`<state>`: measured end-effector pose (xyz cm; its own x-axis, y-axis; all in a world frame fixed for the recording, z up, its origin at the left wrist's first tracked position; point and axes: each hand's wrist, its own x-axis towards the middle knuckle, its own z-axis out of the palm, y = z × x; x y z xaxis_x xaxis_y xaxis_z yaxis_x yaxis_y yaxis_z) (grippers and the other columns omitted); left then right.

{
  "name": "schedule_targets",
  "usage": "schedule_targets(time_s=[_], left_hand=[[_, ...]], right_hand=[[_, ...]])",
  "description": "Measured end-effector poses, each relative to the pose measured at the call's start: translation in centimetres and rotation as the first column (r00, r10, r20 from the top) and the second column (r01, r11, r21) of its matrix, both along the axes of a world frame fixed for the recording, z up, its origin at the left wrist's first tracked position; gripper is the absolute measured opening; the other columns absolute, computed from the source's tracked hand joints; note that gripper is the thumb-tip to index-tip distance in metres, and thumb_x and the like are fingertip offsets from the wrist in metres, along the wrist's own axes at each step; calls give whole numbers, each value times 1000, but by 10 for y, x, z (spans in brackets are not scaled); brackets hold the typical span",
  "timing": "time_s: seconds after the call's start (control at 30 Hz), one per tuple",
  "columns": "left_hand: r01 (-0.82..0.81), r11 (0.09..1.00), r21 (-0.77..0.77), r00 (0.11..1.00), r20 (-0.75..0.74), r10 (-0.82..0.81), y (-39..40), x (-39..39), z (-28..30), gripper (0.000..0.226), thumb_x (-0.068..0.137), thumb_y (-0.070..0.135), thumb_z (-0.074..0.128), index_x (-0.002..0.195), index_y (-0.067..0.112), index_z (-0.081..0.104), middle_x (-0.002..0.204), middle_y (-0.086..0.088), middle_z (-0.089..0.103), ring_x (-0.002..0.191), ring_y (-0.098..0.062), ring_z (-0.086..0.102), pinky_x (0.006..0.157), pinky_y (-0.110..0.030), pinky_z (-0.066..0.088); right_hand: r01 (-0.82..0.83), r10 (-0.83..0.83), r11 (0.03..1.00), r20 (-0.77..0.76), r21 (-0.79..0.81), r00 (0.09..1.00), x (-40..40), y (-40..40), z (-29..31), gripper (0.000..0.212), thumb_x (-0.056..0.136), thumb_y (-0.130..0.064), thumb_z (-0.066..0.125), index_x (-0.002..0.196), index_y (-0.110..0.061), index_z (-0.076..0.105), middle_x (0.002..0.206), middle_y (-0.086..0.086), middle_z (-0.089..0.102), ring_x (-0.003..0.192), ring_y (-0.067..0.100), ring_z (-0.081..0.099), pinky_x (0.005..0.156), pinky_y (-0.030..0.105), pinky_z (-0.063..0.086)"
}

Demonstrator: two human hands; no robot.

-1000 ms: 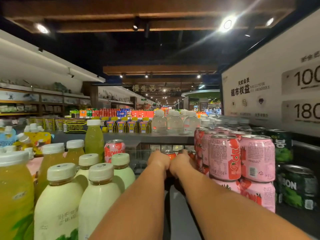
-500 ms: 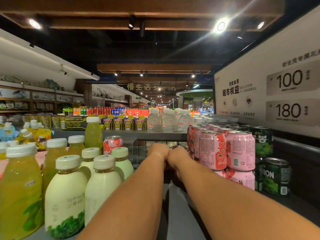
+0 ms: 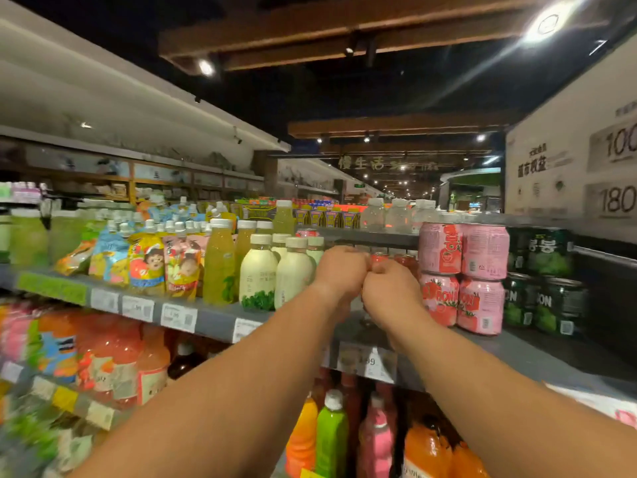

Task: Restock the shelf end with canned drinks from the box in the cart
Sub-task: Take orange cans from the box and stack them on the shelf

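Pink aluminium strawberry-drink cans (image 3: 463, 277) stood two high at the right of the grey metal shelf (image 3: 213, 320), printed faces outward, presumably so a shopper could read them from the aisle. Just beside them, further right, dark green grape-drink cans (image 3: 544, 282) were stacked the same way. Between the pink stack and the cream-coloured plastic bottles with white caps (image 3: 275, 274) lay a gap, and into that gap both arms reached.

The left hand (image 3: 339, 270) and the right hand (image 3: 391, 289) met knuckle to knuckle, fingers curled forward and down. From where I stood the backs of the hands hid whatever the fingers closed on, so I could not tell whether each held a can. Red-topped cans (image 3: 396, 259) showed just behind the knuckles, low and deep on the shelf. My guess was that stock was being pushed to the rear of the gap, since filling from the back would leave room for a front row.

White paper price tags (image 3: 177, 317) lined the shelf's edge, and orange, green and pink bottles (image 3: 331, 432) filled the level below. Neither the cart nor its box was in sight.
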<state>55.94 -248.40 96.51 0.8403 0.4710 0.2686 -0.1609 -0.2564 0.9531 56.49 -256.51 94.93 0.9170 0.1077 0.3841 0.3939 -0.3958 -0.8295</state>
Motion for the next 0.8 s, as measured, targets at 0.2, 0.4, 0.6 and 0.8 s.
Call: schedule_targets(time_s=[0.2,0.4,0.6,0.8], left_hand=[[-393,919,-28,916,76,394,45,-106,-50,27,89,9,57,112,13,71,118,-11,70,109,-27,64,99,-38,50],[-605,772,197,786,-12,619,107,-220,-122,38,86,26,61,124,22,66,118,-2,70,110,-23,63,94,-29,50],[-689,669,279,558,-386,735,144,-336,-287,44,91,28,58,134,17,59,128,-9,65,118,-30,59,96,-31,45],[-675,693,253,430,-629,648,145,-435,-429,27,96,25,52,119,14,62,102,-10,72,92,-30,68,75,-27,48]], right_hand=[[-196,200,978,40,-75,979,-78,47,-39,22,88,-22,56,109,-20,61,119,8,63,110,31,56,80,31,41],[-365,418,884,146,-293,897,-163,91,-96,38,86,-30,57,122,-19,53,120,8,59,109,31,56,84,36,45],[-487,554,761,38,-429,832,-238,135,-217,36,88,-29,58,120,-12,50,119,13,56,114,35,53,89,41,44],[-588,589,559,-220,-584,778,-302,157,-359,56,92,-40,55,136,-10,40,130,10,49,117,31,53,89,37,45]])
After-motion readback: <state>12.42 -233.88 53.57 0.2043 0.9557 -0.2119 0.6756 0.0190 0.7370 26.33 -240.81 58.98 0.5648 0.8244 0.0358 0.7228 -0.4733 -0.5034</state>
